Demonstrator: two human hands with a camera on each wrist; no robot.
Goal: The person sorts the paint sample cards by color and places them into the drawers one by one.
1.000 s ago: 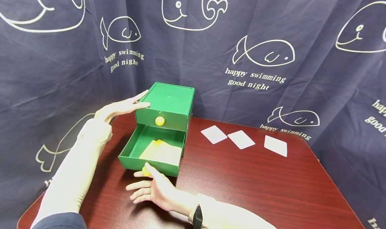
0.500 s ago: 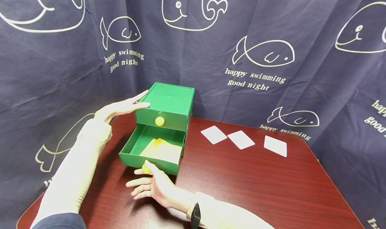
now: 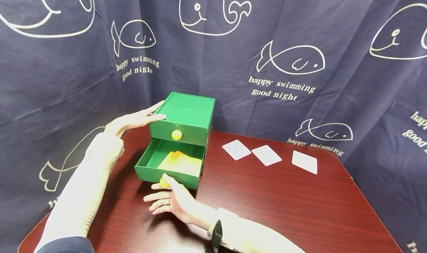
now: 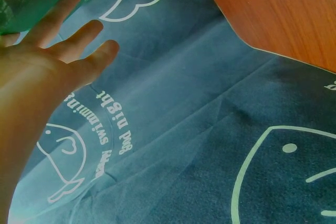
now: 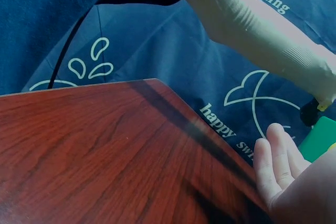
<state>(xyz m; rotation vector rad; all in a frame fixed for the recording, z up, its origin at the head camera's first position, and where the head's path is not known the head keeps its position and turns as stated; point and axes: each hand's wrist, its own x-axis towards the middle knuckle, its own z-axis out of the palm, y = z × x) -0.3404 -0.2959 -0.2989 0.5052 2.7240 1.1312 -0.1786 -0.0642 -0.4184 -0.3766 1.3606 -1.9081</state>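
Note:
A green two-drawer cabinet stands at the back left of the table in the head view. Its upper drawer is closed, with a yellow knob on the front. The lower drawer sticks out and holds a pale yellow sheet with an orange piece at its back edge. My right hand pinches the lower yellow knob between thumb and index finger, the other fingers spread. My left hand rests with straight fingers on the cabinet's left side and top edge.
Three white cards lie in a row on the reddish-brown table, right of the cabinet. A dark blue curtain with whale and fish drawings hangs behind and on both sides.
The lower drawer has slid a little into the cabinet, and my right hand has moved forward with its knob. My left hand has stayed in place.

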